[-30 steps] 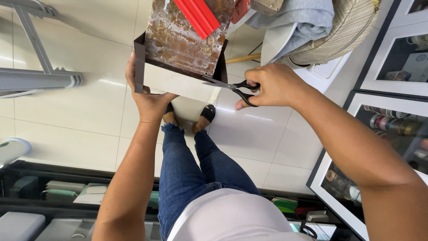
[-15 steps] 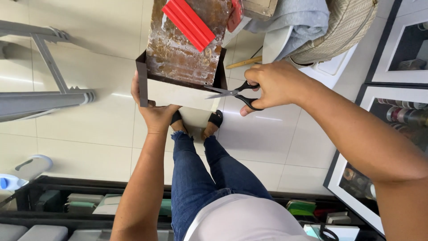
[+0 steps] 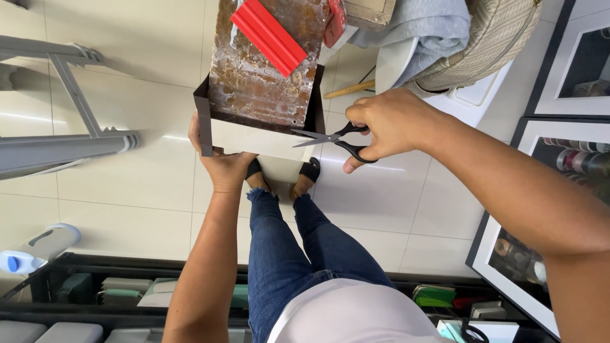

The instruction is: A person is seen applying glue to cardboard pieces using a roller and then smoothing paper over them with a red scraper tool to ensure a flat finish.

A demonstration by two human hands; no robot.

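Right hand (image 3: 394, 124) closed through black scissors (image 3: 333, 136), blades parted at the sheet's (image 3: 251, 136) right edge. Left hand (image 3: 219, 162) pinches the sheet's lower left corner (thumb hidden). Beyond: rusty metal board (image 3: 260, 76), red squeegee (image 3: 268, 35), grey ladder (image 3: 63, 136) left, woven bag (image 3: 489, 38) right.

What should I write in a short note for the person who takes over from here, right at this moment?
Left hand: holds the lower left corner of the folded dark sheet from below, thumb on its edge.
Right hand: fingers in the handles of the black scissors, blades open and pointing left at the sheet's right edge.
Things: the sheet wraps around the end of a rusty metal board; a red ribbed strip lies on top of the board.
Done: the sheet is folded up along both sides of the board.
Left: how far any cut has gone cannot be told; the blades are at the right fold.
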